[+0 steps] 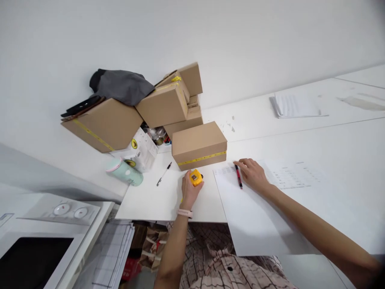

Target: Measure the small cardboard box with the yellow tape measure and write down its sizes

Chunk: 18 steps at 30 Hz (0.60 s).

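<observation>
My left hand [189, 190] is closed around a yellow tape measure [196, 177] on the white table [156, 200], just in front of a small cardboard box [199, 144] with a yellow tape band along its lower edge. A watch with a pale strap sits on that wrist. My right hand [253, 174] rests on a large white sheet of paper [255, 216], fingers curled at a red and black pen [238, 176] lying on the sheet. Whether the pen is gripped or only touched is unclear.
A leaning pile of larger cardboard boxes [164, 104] with a dark cloth [123, 85] on top stands behind the small box. A mint bottle [126, 171] lies on its side, with a black pen [164, 174] near it. A printed sheet [293, 175] and folded papers [293, 106] lie to the right.
</observation>
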### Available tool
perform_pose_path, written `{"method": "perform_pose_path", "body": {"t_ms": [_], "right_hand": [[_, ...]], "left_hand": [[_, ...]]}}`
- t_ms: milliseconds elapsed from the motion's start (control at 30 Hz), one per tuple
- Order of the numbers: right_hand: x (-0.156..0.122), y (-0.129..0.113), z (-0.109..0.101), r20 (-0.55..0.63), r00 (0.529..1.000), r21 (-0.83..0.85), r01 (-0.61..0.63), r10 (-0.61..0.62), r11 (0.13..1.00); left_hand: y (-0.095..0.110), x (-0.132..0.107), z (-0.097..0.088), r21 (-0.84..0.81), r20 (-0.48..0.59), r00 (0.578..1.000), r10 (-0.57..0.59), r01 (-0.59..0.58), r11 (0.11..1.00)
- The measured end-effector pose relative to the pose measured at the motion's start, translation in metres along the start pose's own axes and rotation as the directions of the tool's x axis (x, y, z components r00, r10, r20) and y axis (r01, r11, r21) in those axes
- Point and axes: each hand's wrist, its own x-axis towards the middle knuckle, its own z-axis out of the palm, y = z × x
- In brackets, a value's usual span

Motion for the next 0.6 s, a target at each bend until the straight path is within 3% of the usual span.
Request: {"method": "perform_pose_path", "body": {"t_ms": [67, 133, 167, 233, 333, 433, 533, 600], "right_hand": [[0.008, -0.027, -0.009, 0.137, 0.983, 0.263, -0.158, 0.125, 0.952], [0.018, -0.056, -0.018, 0.409, 0.888, 0.532, -0.419, 0.210, 0.736], [0.023, -0.070, -0.022, 0.525, 0.829, 0.603, -0.522, 0.192, 0.603], [0.031, -0.092, -0.027, 0.643, 0.747, 0.638, -0.644, 0.169, 0.421], [0.039, -0.105, -0.031, 0.686, 0.706, 0.644, -0.702, 0.177, 0.305], [0.059, -0.097, -0.039, 0.671, 0.727, 0.698, -0.685, 0.142, 0.209], [0.099, -0.073, -0.055, 0.512, 0.833, 0.824, -0.545, 0.207, 0.156], [0.132, -0.054, -0.065, 0.402, 0.867, 0.878, -0.457, 0.294, 0.146]], "left_hand": [[0.010, -0.003, -0.006, -0.311, 0.158, 0.987, 0.015, 0.035, 0.950], [0.024, -0.009, -0.012, -0.531, 0.322, 0.938, 0.130, 0.065, 0.845], [0.031, -0.012, -0.015, -0.585, 0.372, 0.910, 0.183, 0.076, 0.808], [0.042, -0.014, -0.023, -0.615, 0.413, 0.881, 0.230, 0.084, 0.784], [0.051, -0.007, -0.040, -0.618, 0.420, 0.874, 0.244, 0.078, 0.783], [0.053, 0.013, -0.066, -0.634, 0.383, 0.889, 0.250, 0.057, 0.771], [0.049, 0.052, -0.102, -0.675, 0.210, 0.955, 0.208, -0.013, 0.737], [0.042, 0.086, -0.127, -0.716, 0.099, 0.987, 0.129, -0.019, 0.698]]}}
